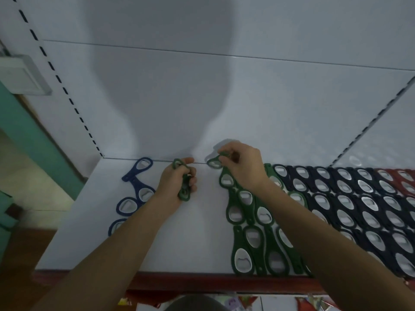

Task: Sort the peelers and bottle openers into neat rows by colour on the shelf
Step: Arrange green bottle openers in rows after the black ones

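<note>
Because each green bottle opener (214,163) looks like a thin, stiff, light plastic loop with a smooth metal insert, it should be pinched at the narrow handle end, not the slippery insert. The right hand (243,166) pinches one at the shelf (202,232) back edge, at 12 o'clock of the green row (251,223). The left hand (177,182) is curled around a green bundle (184,189); count unclear. Four blue openers (137,191) lie at 9 o'clock. Roughly eleven green openers show; navy rows (359,198) and red openers (402,178) at 3 o'clock are too many to count.

Both forearms are bare to the frame edge, the left hand (177,182) and right hand (243,167) ungloved.
</note>
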